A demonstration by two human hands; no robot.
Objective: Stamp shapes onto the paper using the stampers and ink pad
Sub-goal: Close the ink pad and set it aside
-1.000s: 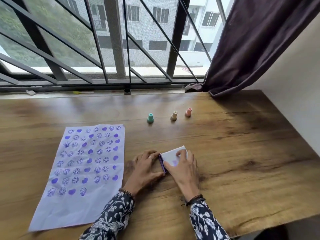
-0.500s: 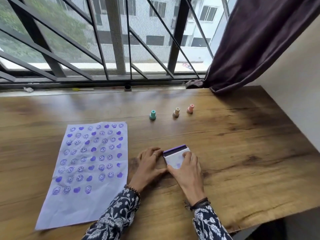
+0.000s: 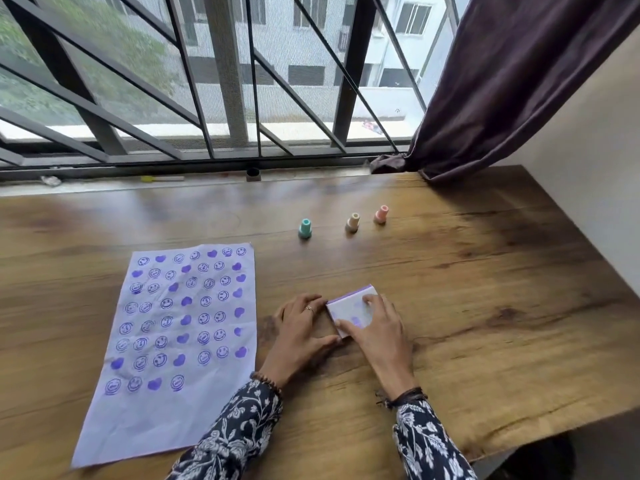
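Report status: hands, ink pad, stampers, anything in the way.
Both hands, left hand and right hand, rest on the closed ink pad, flat on the table. Three stampers stand untouched. Paper mostly stamped. Nothing in the way.

We see a wooden table (image 3: 485, 306) bearing a stamped paper (image 3: 173, 410) at left, a white ink pad (image 3: 349, 308) near the middle, and three upright stampers beyond it: teal (image 3: 305, 228), cream (image 3: 353, 222), pink (image 3: 381, 214).
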